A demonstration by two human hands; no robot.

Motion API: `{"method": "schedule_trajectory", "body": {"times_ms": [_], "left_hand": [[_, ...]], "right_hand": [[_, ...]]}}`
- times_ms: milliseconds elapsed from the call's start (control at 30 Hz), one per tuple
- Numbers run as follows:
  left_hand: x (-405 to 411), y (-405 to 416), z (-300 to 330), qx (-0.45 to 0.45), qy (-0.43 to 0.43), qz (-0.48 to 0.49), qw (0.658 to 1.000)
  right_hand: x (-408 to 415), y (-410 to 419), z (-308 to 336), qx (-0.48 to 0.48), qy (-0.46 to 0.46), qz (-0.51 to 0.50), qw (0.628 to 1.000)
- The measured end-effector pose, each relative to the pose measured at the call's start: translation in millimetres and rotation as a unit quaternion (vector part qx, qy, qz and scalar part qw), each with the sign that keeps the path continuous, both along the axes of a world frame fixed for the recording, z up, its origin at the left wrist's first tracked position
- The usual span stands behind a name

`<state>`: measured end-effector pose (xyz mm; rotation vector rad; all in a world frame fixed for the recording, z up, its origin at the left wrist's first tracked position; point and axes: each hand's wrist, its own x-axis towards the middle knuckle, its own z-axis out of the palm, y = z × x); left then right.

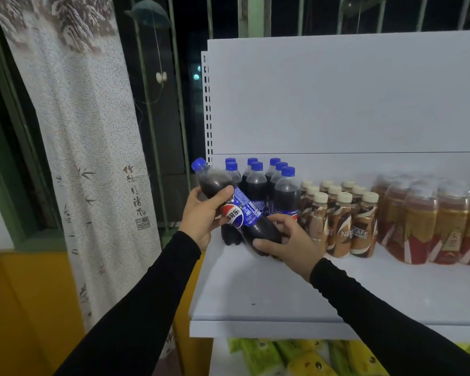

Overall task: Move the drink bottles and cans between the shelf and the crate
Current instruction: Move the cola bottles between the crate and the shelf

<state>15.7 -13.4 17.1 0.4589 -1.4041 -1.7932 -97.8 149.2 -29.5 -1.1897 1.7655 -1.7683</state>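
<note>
A cola bottle (239, 210) with a blue cap and blue label is tilted, cap to the upper left, over the left end of the white shelf (255, 289). My left hand (205, 215) grips its upper half. My right hand (288, 240) holds its base. Behind it several more cola bottles (261, 185) stand upright in rows at the back left of the shelf. No crate is in view.
Several brown coffee bottles (339, 221) stand right of the colas, then shrink-wrapped amber tea bottles (429, 221). Yellow-green packets (296, 356) lie on the shelf below. A patterned curtain (87, 158) and a barred window are on the left.
</note>
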Motion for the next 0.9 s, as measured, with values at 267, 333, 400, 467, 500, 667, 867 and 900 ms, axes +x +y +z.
{"method": "schedule_trajectory", "body": {"times_ms": [267,333,400,467,500,667,867,900], "left_hand": [[6.1,-4.6,3.2,0.033,0.015,-0.060,0.998],[6.3,-4.6,3.5,0.038,0.013,-0.058,0.998],[4.9,-4.5,1.2,0.036,0.009,-0.046,0.998],[3.8,-5.0,-2.9,0.036,0.012,-0.028,0.999],[3.4,-4.9,-4.2,0.038,0.015,-0.019,0.999],[3.1,-3.7,-6.0,0.022,0.008,0.004,1.000],[4.9,-4.7,-2.7,0.025,0.014,-0.028,0.999],[4.7,-4.5,-2.5,0.031,0.018,-0.034,0.999]], "right_hand": [[-0.3,-5.5,-9.5,-0.086,-0.172,0.051,0.980],[-2.0,-7.5,-11.6,-0.082,-0.189,0.052,0.977],[-3.0,-8.7,-13.5,-0.069,-0.194,0.057,0.977],[-2.0,-7.6,-14.4,-0.053,-0.180,0.067,0.980],[-1.5,-5.8,-14.8,-0.045,-0.148,0.066,0.986],[3.3,-0.9,-18.3,-0.030,-0.043,0.041,0.998],[3.6,-0.6,-21.2,-0.089,-0.164,0.082,0.979],[3.2,-0.9,-20.6,-0.092,-0.179,0.088,0.976]]}}
